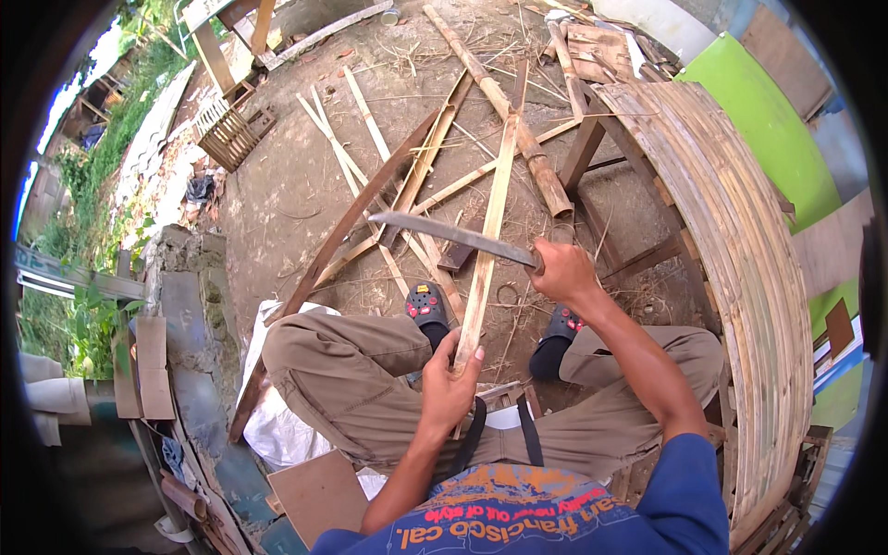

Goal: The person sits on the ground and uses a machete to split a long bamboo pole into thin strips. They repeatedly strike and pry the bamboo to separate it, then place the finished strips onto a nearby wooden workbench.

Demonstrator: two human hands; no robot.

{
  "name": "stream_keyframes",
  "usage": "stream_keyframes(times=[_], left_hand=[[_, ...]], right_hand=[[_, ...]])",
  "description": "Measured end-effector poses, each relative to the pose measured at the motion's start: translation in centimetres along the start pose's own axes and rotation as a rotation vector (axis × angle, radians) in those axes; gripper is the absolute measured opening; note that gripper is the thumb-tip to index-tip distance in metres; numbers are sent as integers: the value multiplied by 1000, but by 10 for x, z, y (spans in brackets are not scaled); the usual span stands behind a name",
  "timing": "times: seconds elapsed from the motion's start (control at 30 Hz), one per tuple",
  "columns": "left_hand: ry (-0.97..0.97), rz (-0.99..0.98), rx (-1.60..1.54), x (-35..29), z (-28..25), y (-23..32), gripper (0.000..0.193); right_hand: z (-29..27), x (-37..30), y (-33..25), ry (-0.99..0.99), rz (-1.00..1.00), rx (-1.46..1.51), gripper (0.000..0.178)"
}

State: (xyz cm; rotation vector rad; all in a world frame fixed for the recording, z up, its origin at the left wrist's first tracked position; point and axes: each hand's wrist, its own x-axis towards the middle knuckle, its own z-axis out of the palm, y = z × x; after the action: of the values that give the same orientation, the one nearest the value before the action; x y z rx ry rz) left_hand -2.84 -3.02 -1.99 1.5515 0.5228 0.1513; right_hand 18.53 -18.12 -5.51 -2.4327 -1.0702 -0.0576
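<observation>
My left hand (450, 388) is closed round the near end of a long split bamboo strip (491, 231), which runs away from me between my knees. In my right hand (563, 272) is the handle of a machete (453, 234). Its long grey blade points left and crosses over the strip; whether it touches the strip I cannot tell. A small dark block (460, 250) lies on the ground just left of the strip, under the blade. Fingers of the right hand are wrapped round the handle, which is mostly hidden.
Several bamboo strips (370, 120) and a whole bamboo pole (499, 106) lie on the dirt ground ahead. A dark curved plank (347, 227) slants past my left knee. To my right stands a bamboo-slat bench (731, 213). A low block wall (190, 305) is at the left.
</observation>
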Motion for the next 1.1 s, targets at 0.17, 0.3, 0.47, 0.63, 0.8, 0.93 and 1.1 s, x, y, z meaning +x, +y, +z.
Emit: stream_keyframes(times=[0.17,0.3,0.47,0.63,0.8,0.93,1.1], left_hand=[[-53,40,-20,-6,-7,-4,45],[-50,-62,-9,-5,-8,11,48],[-71,-97,-54,-9,-7,12,49],[-36,-68,-66,-16,-13,-2,49],[-59,-138,-107,-12,-17,7,50],[-71,-65,-93,-22,-22,11,50],[-70,-11,-19,-30,-25,3,49]], right_hand=[[-13,5,16,67,-128,11,20],[-6,-7,-7,-34,-42,-23,18],[-2,7,24,84,-42,-117,18],[-12,13,16,8,-27,-114,19],[-16,19,15,20,22,-117,21],[-30,44,47,93,-2,-199,21],[-36,45,45,53,41,-190,21]])
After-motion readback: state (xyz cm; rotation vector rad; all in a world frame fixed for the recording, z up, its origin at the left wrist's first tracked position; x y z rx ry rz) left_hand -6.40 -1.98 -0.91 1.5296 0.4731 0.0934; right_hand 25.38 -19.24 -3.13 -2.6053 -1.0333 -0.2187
